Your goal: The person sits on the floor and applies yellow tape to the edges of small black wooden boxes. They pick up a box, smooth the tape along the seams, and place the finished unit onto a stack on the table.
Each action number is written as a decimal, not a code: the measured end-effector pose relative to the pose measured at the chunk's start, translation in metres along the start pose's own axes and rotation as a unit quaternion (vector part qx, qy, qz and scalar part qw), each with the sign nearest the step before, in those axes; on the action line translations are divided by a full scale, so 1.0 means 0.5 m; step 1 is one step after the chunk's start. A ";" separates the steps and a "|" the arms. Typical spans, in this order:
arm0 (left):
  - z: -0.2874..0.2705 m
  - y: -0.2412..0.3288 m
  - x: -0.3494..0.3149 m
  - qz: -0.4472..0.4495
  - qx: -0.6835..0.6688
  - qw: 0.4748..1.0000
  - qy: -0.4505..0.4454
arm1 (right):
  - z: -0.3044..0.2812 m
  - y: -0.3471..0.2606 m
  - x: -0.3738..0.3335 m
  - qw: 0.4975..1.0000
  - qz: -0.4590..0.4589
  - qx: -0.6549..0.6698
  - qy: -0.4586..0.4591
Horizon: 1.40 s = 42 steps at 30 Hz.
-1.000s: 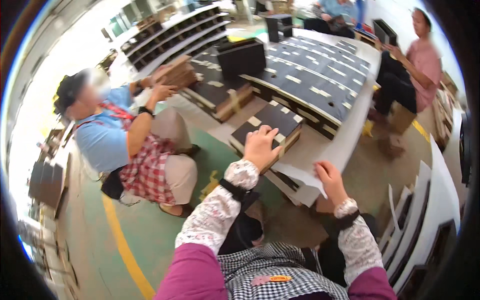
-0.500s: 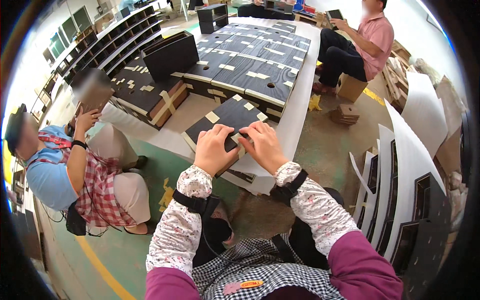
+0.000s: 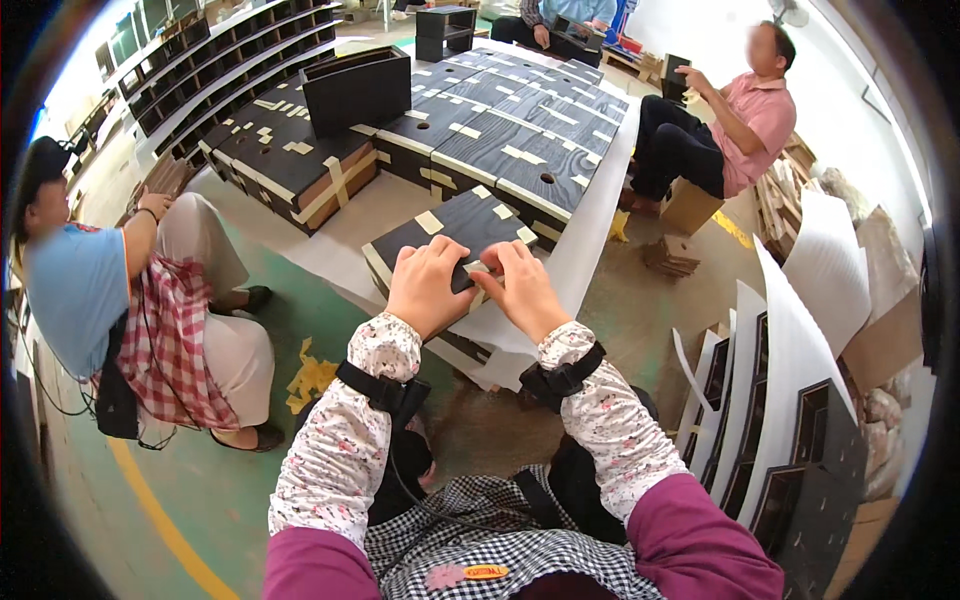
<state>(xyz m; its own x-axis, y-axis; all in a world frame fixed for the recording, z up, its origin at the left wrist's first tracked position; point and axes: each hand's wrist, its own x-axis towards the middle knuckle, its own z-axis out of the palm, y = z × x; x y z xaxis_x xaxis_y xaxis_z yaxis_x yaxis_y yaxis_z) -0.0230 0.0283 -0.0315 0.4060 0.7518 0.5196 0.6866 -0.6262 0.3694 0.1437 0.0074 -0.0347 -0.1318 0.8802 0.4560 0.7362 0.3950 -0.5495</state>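
Observation:
In front of me a small black wood-grain box (image 3: 455,228) lies on the white sheet, with pieces of cream tape over its edges. My left hand (image 3: 432,288) is closed over its near edge, fingers curled on the top and thumb pointing right. Beside it my right hand (image 3: 523,292) bends its fingers at the same edge, its thumb close to the left thumb. Between the hands shows a short piece of tape (image 3: 476,268), which the right fingers seem to pinch. The fingertips partly hide the box's near corner.
Taped black boxes (image 3: 520,115) fill the table beyond, and an open black box (image 3: 357,92) stands on them. A co-worker (image 3: 75,290) sits at left, another (image 3: 750,125) at right. Black shelf units with white foam sheets (image 3: 800,330) stand at right. Brown boards (image 3: 672,256) lie stacked on the floor.
My hands stay at the box's near edge, the right fingers shifting slightly. The view has shifted a little. The left co-worker has lowered the brown pieces; the right one's dark box has moved.

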 end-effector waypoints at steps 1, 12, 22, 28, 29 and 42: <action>0.000 -0.001 -0.001 -0.002 0.000 1.000 -0.003 | 0.000 -0.007 -0.001 1.000 0.008 0.007 0.014; 0.001 -0.003 -0.008 -0.016 -0.017 1.000 -0.002 | 0.007 -0.004 0.005 1.000 0.023 -0.010 -0.008; -0.009 -0.005 -0.013 -0.013 -0.010 1.000 -0.019 | -0.012 -0.014 0.031 0.992 0.032 -0.045 -0.111; 0.001 -0.009 -0.017 0.003 0.000 1.000 0.001 | -0.009 0.024 0.029 0.992 -0.006 0.006 -0.129; 0.003 -0.010 -0.019 0.010 0.007 1.000 0.009 | -0.007 0.027 0.031 0.994 -0.005 0.029 -0.109; 0.000 -0.007 -0.023 -0.008 0.002 1.000 -0.012 | -0.044 0.019 0.088 0.958 0.016 0.064 -0.278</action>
<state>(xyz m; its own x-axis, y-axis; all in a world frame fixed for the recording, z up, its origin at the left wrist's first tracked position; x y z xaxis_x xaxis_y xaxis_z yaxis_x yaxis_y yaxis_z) -0.0300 0.0217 -0.0386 0.4090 0.7666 0.4951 0.6955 -0.6130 0.3747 0.1596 0.0441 -0.0043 -0.4706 0.8822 0.0132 0.6635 0.3638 -0.6538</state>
